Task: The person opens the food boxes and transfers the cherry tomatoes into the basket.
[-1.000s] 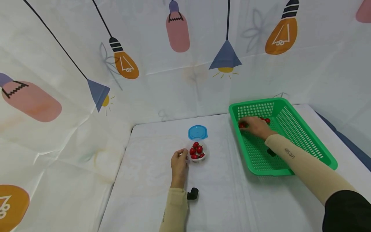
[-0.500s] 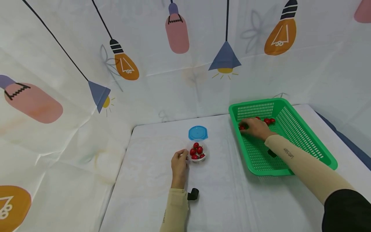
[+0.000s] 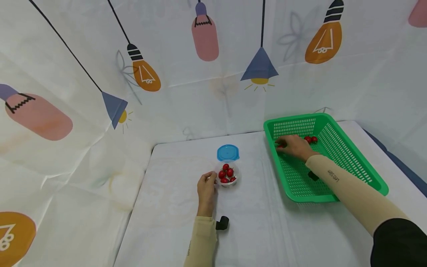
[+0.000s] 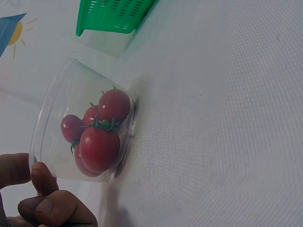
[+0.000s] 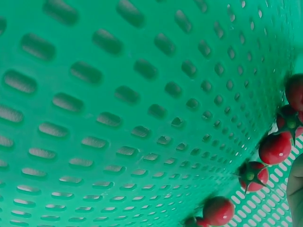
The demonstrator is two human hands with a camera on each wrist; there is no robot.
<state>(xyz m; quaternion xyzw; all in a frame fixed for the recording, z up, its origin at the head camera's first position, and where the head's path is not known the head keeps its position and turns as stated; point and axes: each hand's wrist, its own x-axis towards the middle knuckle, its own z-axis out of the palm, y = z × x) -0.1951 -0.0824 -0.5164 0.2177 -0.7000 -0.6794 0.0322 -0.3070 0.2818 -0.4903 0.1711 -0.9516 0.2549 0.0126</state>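
Observation:
My left hand (image 3: 206, 191) pinches the rim of a clear plastic cup (image 4: 52, 101) between thumb and fingers. Several red cherry tomatoes (image 4: 100, 149) with green stems lie in the cup, which stands on the table. Directly behind it is a round blue lid (image 3: 228, 152). Inside a green slotted basket (image 3: 293, 196), my right hand (image 3: 295, 146) is down near the left wall, with curled fingers around a cherry tomato (image 3: 281, 146) that is mostly hidden. More cherry tomatoes (image 5: 274, 148) lie along the basket's bottom edge in the right wrist view; only a sliver of hand shows there.
A white cloth covers the table (image 3: 173, 178), and the basket fills its back right part. Behind rises a white curtain (image 3: 186, 104) printed with lamps and bulbs. Black wrist cameras (image 3: 222, 223) are worn at both wrists.
Tomatoes at the basket's back have shifted slightly right, and one near the right hand is no longer seen. Less red shows at the right fingertips. The left hand and cup stay put.

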